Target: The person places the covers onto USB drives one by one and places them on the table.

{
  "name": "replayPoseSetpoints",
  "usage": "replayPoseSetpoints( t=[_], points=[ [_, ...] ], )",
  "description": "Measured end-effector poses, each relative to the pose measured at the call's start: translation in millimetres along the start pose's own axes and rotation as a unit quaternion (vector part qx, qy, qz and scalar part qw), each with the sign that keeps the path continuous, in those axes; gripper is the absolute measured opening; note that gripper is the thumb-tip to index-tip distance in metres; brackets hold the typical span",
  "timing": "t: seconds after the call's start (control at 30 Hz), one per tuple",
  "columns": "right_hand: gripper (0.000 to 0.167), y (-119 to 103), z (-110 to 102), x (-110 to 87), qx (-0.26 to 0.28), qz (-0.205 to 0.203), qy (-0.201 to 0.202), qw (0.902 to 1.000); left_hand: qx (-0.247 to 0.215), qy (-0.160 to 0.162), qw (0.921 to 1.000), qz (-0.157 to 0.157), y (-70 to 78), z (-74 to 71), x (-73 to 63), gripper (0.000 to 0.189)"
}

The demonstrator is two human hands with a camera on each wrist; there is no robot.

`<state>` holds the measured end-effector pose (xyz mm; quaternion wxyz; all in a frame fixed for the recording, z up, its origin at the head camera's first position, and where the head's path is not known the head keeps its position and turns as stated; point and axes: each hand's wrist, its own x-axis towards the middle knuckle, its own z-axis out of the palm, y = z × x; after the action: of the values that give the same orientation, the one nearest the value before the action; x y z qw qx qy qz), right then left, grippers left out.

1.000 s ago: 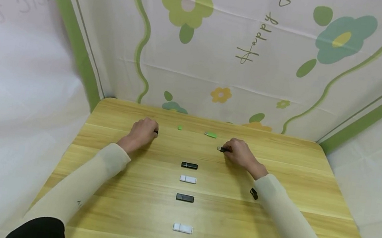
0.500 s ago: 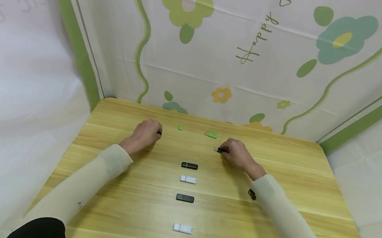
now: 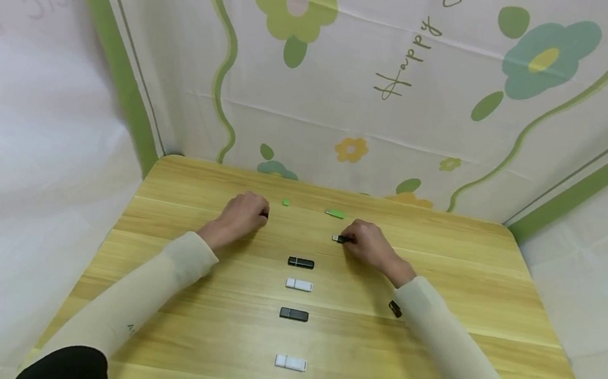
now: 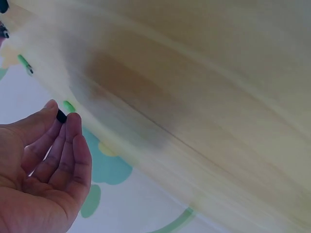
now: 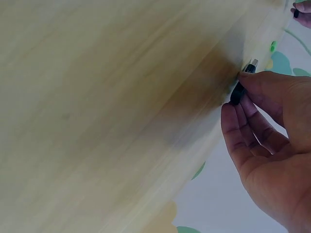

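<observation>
My left hand pinches a small black USB stick cap between thumb and fingertips; most of the cap is hidden in the head view. My right hand grips a black USB stick by its body, and its bare metal plug points left toward the left hand. A gap separates the two held pieces. Behind them on the table lie a green cap and a green USB stick with its plug showing.
Down the middle of the wooden table runs a column of capped sticks: black, white, dark and white. A small black piece lies beside the right sleeve. A flower-printed curtain hangs behind the table.
My left hand has moved right with the black cap, and my right hand has moved slightly left with the black USB stick. The gap between them has narrowed.
</observation>
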<state>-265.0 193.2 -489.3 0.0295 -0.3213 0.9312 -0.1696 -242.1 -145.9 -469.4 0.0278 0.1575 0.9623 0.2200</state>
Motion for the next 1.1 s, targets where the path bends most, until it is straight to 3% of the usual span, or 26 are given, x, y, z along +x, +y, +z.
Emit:
replayPoseSetpoints(
  t=[0.3, 0.63, 1.1],
  points=[
    [0.019, -11.3, 1.3, 7.2, 0.005, -0.01, 0.004, 0.9999, -0.016, 0.006, 0.9996, 0.024, 9.9, 5.4, 4.4, 0.03],
    [0.018, -22.2, 6.2, 10.7, 0.011, -0.039, 0.022, 0.9989, -0.015, 0.011, 0.9985, 0.052, 23.8, 13.0, 7.8, 0.021],
    [0.019, -48.3, 4.2, 18.2, 0.003, -0.057, 0.018, 0.9982, -0.029, 0.009, 0.9979, 0.058, 39.8, 18.2, 4.4, 0.012]
  ],
)
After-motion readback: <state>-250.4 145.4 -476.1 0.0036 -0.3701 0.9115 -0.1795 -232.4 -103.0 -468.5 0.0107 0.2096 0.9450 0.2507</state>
